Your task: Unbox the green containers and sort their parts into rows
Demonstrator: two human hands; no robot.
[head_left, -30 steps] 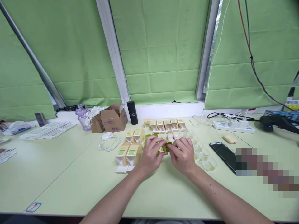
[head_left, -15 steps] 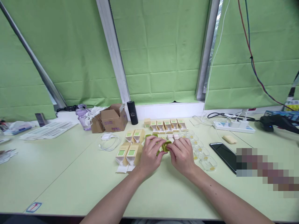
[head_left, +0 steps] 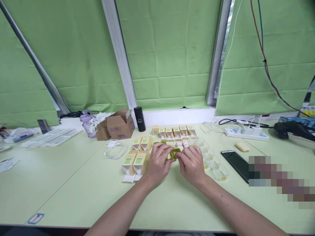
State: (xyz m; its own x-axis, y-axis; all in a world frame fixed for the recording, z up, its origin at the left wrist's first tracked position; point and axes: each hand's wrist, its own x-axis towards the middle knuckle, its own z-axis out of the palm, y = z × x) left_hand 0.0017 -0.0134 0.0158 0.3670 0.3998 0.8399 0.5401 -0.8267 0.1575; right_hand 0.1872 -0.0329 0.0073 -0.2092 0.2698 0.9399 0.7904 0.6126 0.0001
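Observation:
Between my hands, over the middle of the table, is a small olive-green cup-shaped piece [head_left: 175,153]. My left hand [head_left: 159,160] grips its left side between thumb and fingers. The thumb and forefinger of my right hand [head_left: 192,163] pinch its right edge, and the fingertips reach toward its inside. More green pieces [head_left: 159,143] lie behind my left hand, mostly covered by it. Small pink-white pieces [head_left: 182,144] sit just beyond the hands. Several clear plastic containers with yellow spots [head_left: 220,172] stand to the right of my right hand.
Open cream cartons with green labels [head_left: 138,160] stand left of my hands, and more cartons [head_left: 176,131] line up behind. A phone [head_left: 235,164], an earbud case [head_left: 242,147] and a power strip [head_left: 246,133] lie right. A cardboard box [head_left: 120,124] and black bottle [head_left: 139,119] stand at the back.
The green piece has tipped slightly, so more of its inside faces me. Both hands stay in nearly the same place and keep their hold.

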